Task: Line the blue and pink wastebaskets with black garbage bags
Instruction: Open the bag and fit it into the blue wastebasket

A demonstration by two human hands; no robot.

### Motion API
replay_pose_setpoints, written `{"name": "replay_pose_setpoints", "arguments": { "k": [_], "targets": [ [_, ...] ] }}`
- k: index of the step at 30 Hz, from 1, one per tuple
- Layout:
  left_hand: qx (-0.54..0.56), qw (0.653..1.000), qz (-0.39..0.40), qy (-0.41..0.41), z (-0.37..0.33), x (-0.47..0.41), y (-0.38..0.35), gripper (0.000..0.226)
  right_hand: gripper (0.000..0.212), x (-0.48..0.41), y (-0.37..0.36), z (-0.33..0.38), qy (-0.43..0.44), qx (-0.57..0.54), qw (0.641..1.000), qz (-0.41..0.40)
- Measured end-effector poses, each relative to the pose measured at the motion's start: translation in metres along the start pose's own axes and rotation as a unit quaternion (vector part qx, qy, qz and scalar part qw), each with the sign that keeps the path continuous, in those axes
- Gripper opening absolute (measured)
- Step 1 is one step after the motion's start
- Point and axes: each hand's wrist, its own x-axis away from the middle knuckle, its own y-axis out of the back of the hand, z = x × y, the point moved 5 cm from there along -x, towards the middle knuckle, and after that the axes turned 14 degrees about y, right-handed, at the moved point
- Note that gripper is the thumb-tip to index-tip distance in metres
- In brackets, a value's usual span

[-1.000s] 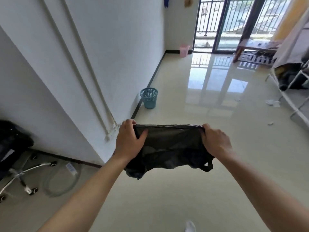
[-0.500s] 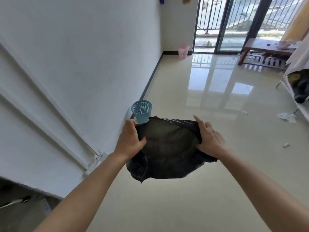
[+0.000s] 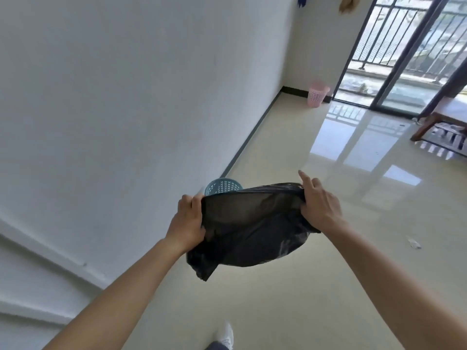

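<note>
Hands at either end of a black garbage bag [image 3: 249, 223], held in the air above the floor [image 3: 290, 299]. The left hand [image 3: 188, 223] is closed around the bag's left edge, thumb in front and fingers curled behind; the right hand [image 3: 319, 207] pinches the right edge, its forefinger raised clear of the plastic. The bag's mouth is stretched between the two grips, so its long axis runs left to right, rising slightly toward the right; the mouth edge faces away from the person and the slack body sags toward the near left, ending in a crumpled corner. Just beyond the mouth edge, at the foot of the white wall [image 3: 126, 97], stands the blue wastebasket [image 3: 222, 186], only its perforated rim showing above the bag. The pink wastebasket [image 3: 317, 94] stands well apart in the far corner beside the balcony door [image 3: 394, 59]. Compared with half a second earlier, the blue wastebasket now sits closer to the bag and is partly covered by it, and the right hand has shifted along the mouth. No legible writing or labels appear on the bag or baskets.
</note>
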Motion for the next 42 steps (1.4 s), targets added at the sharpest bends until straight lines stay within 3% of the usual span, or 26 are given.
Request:
{"name": "replay_pose_setpoints", "arguments": {
  "k": [3,6,9,13,17,20,22,25,28,30,33,36,40,42],
  "targets": [
    [0.036,0.998,-0.033,0.051,-0.015,-0.094,0.02,0.059,0.073,-0.09,0.013,-0.035,-0.02,0.0,0.999,-0.027],
    [0.045,0.994,-0.089,0.051,-0.035,-0.172,0.033,0.05,0.061,-0.166,0.016,-0.067,-0.039,-0.013,0.998,-0.037],
    [0.031,0.991,-0.099,0.086,-0.04,-0.238,0.015,0.05,0.038,-0.24,-0.007,-0.106,-0.051,-0.039,0.997,-0.039],
    [0.032,0.963,-0.074,0.255,-0.02,-0.312,-0.049,0.055,0.011,-0.355,-0.08,-0.155,-0.038,-0.087,0.995,0.032],
    [0.095,0.886,0.003,0.453,0.004,-0.367,-0.124,0.038,0.012,-0.469,-0.177,-0.177,0.003,-0.201,0.969,0.142],
    [0.196,0.802,0.048,0.562,0.0,-0.395,-0.172,0.031,0.039,-0.525,-0.234,-0.18,0.011,-0.273,0.932,0.239],
    [0.27,0.741,0.04,0.613,-0.01,-0.412,-0.201,0.034,0.048,-0.55,-0.268,-0.182,0.016,-0.29,0.911,0.293],
    [0.354,0.677,0.021,0.645,-0.025,-0.431,-0.239,0.041,0.039,-0.569,-0.317,-0.181,-0.022,-0.311,0.883,0.352],
    [0.382,0.667,-0.013,0.639,-0.025,-0.45,-0.283,0.045,0.018,-0.57,-0.373,-0.178,-0.047,-0.328,0.864,0.379],
    [0.409,0.653,-0.028,0.637,-0.019,-0.458,-0.311,0.031,0.005,-0.567,-0.402,-0.173,-0.021,-0.334,0.868,0.366],
    [0.427,0.64,-0.068,0.635,0.001,-0.458,-0.35,0.026,0.012,-0.565,-0.445,-0.159,0.069,-0.329,0.884,0.323],
    [0.397,0.667,-0.103,0.622,0.027,-0.457,-0.383,0.023,0.03,-0.558,-0.488,-0.146,0.112,-0.35,0.87,0.329],
    [0.388,0.684,-0.087,0.612,0.069,-0.463,-0.447,0.019,0.049,-0.547,-0.563,-0.133,0.133,-0.339,0.858,0.361],
    [0.346,0.712,-0.082,0.606,0.093,-0.465,-0.481,0.023,0.059,-0.543,-0.607,-0.126,0.142,-0.324,0.858,0.373]
  ]
}}
